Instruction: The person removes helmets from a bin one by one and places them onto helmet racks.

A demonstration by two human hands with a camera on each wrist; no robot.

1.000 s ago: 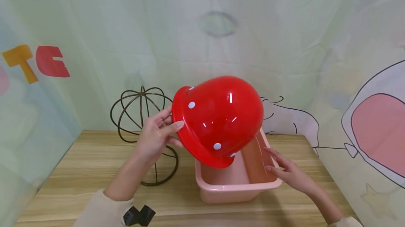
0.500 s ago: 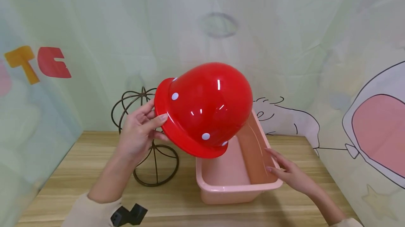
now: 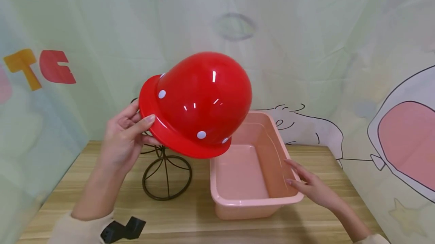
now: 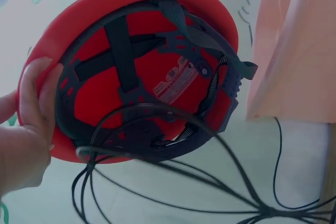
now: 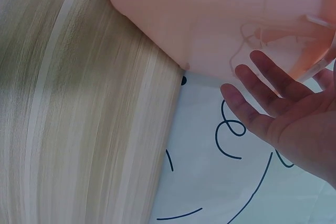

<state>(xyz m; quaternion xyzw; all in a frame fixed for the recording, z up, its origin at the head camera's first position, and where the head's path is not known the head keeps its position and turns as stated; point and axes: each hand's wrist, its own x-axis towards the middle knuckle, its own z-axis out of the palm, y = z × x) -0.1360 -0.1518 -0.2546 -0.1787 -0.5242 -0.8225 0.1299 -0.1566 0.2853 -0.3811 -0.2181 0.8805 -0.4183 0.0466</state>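
Lower left of the head view, a pale sleeve (image 3: 76,230) with a black device (image 3: 124,230) at its cuff, and up from there comes the left hand (image 3: 117,138), thumb on top of a brim, fingers underneath, a firm pinch! That's the red helmet (image 3: 207,100), held aloft at centre frame, tilted, its crown toward the upper right, white dots along its side. The left wrist view shows the inside: dark straps (image 4: 121,53) and a printed label (image 4: 176,80). Over to the lower right, the right hand (image 3: 317,189) is at the pink tub (image 3: 256,201), fingers relaxed and spread by the right rim. The tub sits right of centre on the wooden surface (image 3: 197,213). Left of it, a dark wire stand (image 3: 167,178) rises partly hidden behind the helmet. Farthest back, the pale green backdrop (image 3: 295,70), with coloured letters (image 3: 56,66) at left and a balloon drawing (image 3: 408,142) at right.
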